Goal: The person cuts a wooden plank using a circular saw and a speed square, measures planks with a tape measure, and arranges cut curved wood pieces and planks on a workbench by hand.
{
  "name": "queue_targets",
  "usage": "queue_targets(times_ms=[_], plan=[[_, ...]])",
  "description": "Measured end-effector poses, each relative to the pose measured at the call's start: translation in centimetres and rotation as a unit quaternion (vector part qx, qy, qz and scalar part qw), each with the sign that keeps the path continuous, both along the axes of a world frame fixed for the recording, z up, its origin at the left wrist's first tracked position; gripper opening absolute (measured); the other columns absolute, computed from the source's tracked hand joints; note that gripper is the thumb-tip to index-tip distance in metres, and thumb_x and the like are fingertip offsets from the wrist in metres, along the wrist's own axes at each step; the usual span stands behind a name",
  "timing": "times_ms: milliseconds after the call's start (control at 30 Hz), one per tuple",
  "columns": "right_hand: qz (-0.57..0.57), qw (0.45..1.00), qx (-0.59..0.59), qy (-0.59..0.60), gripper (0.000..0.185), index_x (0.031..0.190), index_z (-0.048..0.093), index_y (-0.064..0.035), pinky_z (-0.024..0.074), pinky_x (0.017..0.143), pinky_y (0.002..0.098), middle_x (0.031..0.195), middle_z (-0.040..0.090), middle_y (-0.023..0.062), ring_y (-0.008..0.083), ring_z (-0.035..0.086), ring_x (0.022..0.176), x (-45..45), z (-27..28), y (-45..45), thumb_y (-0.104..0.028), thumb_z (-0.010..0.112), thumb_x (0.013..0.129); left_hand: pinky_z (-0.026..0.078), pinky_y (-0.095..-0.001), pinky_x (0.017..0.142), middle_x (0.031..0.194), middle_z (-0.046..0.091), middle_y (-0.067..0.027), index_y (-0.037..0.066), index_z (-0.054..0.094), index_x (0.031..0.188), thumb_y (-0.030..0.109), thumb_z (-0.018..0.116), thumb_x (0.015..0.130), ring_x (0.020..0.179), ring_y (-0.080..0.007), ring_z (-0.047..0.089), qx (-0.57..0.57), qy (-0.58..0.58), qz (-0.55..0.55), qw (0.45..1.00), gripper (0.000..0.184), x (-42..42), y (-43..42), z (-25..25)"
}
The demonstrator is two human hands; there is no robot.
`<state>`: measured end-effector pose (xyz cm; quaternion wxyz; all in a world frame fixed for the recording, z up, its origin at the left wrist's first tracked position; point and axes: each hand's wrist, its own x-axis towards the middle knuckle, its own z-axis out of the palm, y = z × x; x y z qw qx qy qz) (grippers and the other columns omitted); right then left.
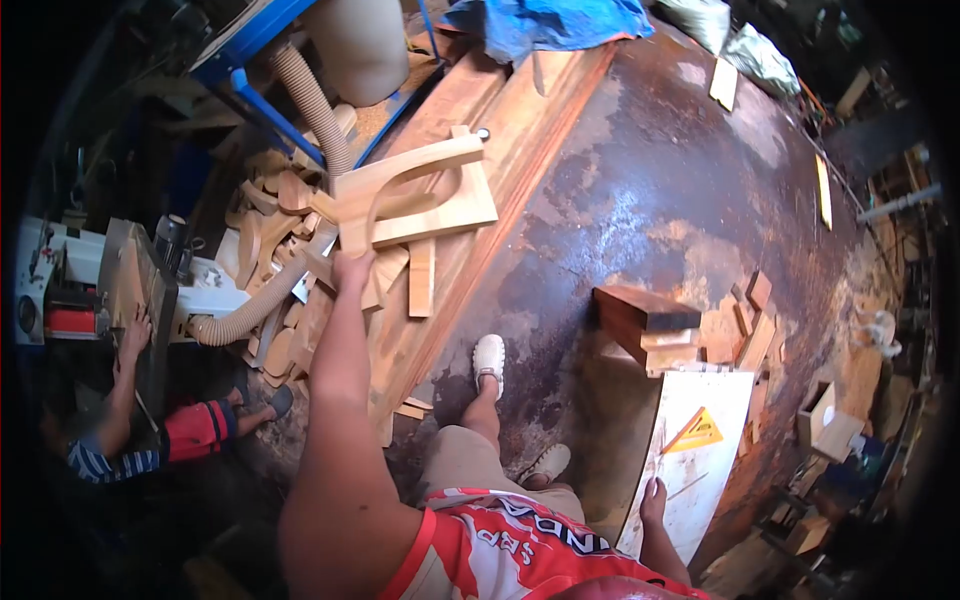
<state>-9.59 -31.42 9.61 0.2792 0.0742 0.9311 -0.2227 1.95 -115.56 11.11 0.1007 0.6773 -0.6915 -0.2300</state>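
Note:
My left hand (352, 270) is closed on the lower end of a curved, forked wooden piece (360, 205), held above a pile of cut wood. Beneath and beside this piece lie a broad pale board (478, 200) and a short upright-looking block (422, 280). My right hand (653, 500) is at the left part of a white panel (705, 480) with a yellow warning triangle (697, 430). It touches or lies just over the panel; its fingers are too small and partly hidden to read.
Long planks (530, 130) lie left of centre. A ribbed hose (312, 110) runs by a blue frame (290, 130). Dark wooden beams (645, 320) stand behind the panel, with offcuts (755, 340) beside them. Another person (195, 430) is at a machine on the left.

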Motion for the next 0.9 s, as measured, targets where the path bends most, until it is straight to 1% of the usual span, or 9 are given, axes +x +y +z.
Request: queue_targets(times_ms=[100,200,367,600,700,800,833,867,900], plan=[[0.029,1.0,-0.001,0.006,0.057,0.134,0.047,0.0073,0.0334,0.11,0.0413,0.136,0.049,0.0263,0.0367,0.045,0.129,-1.9,3.2,-4.0,-0.04,0.046,0.102,0.053,-0.0413,0.089,0.109,0.068,-0.0211,-0.002,0.062,0.112,0.035,0.083,0.064,0.104,-0.0333,0.066,0.058,0.084,-0.008,0.995,0.065,-1.3,-3.8,-4.1],[0.064,0.998,-0.027,-0.002,0.056,0.134,0.045,0.0074,0.0336,0.11,0.0406,0.136,0.05,0.0256,0.0352,0.046,0.128,-5.2,4.3,-6.9,-0.039,0.045,0.103,0.051,-0.0419,0.094,0.12,0.062,-0.024,-0.003,0.053,0.123,0.046,0.078,0.07,0.111,-0.0343,0.063,0.097,-0.094,-0.025,0.991,0.076,-3.3,-4.1,-2.4],[0.066,0.996,-0.064,0.017,0.054,0.134,0.047,0.0069,0.0358,0.108,0.0388,0.133,0.053,0.0241,0.0332,0.049,0.125,-8.6,6.8,-11.3,-0.037,0.045,0.103,0.048,-0.0442,0.098,0.132,0.055,-0.0196,0.005,0.045,0.135,0.038,0.076,0.076,0.119,-0.0364,0.056,0.128,-0.092,-0.071,0.985,0.074,-3.1,-3.5,-2.5],[0.069,0.995,-0.066,0.024,0.056,0.134,0.048,0.0049,0.0357,0.108,0.0398,0.134,0.052,0.0248,0.0343,0.048,0.128,-10.7,5.1,-11.9,-0.04,0.05,0.1,0.033,-0.0494,0.11,0.15,0.035,-0.0164,0.016,0.037,0.144,0.031,0.07,0.082,0.14,-0.0335,0.031,-0.022,-0.046,-0.236,0.97,0.072,1.1,5.0,-2.0],[0.111,0.991,-0.067,0.015,0.057,0.133,0.049,0.0053,0.036,0.108,0.0409,0.135,0.051,0.0257,0.0364,0.048,0.128,-11.7,4.2,-11.7,-0.041,0.053,0.099,0.035,-0.0484,0.11,0.15,0.035,-0.0164,0.015,0.039,0.144,0.03,0.071,0.081,0.138,-0.0347,0.035,0.094,-0.084,-0.285,0.95,0.072,2.9,10.6,0.4],[0.169,0.982,-0.081,-0.004,0.048,0.125,0.057,0.0059,0.041,0.104,0.04,0.125,0.059,0.0259,0.0364,0.055,0.121,-14.4,3.2,-11.5,-0.034,0.055,0.097,0.037,-0.0465,0.109,0.152,0.032,-0.0163,0.015,0.04,0.144,0.029,0.072,0.08,0.137,-0.0359,0.036,0.163,-0.087,-0.316,0.931,0.073,6.1,16.6,0.8],[0.235,0.968,-0.083,0.023,0.039,0.115,0.063,0.0053,0.0468,0.096,0.0396,0.112,0.066,0.0244,0.0358,0.062,0.109,-15.9,3.1,-11.6,-0.028,0.056,0.097,0.042,-0.0438,0.104,0.143,0.045,-0.0198,0.012,0.045,0.14,0.03,0.073,0.08,0.129,-0.0353,0.047,0.15,-0.07,-0.333,0.928,0.068,7.4,18.5,1.2],[0.289,0.954,-0.07,0.032,0.032,0.106,0.067,0.0045,0.0515,0.084,0.0408,0.098,0.07,0.0211,0.036,0.067,0.093,-17.8,3.3,-11.6,-0.024,0.056,0.096,0.042,-0.0438,0.104,0.143,0.045,-0.0198,0.012,0.045,0.14,0.03,0.073,0.08,0.129,-0.0353,0.047,0.153,-0.069,-0.303,0.938,0.068,8.5,20.1,0.7],[0.339,0.939,-0.056,0.028,0.03,0.103,0.067,0.0058,0.0526,0.077,0.0394,0.091,0.071,0.0184,0.0308,0.068,0.084,-20.3,2.9,-11.7,-0.021,0.053,0.097,0.046,-0.042,0.098,0.131,0.054,-0.0203,0.009,0.048,0.136,0.031,0.073,0.081,0.118,-0.0329,0.055,0.24,-0.038,-0.27,0.932,0.065,9.5,21.3,-0.3]])
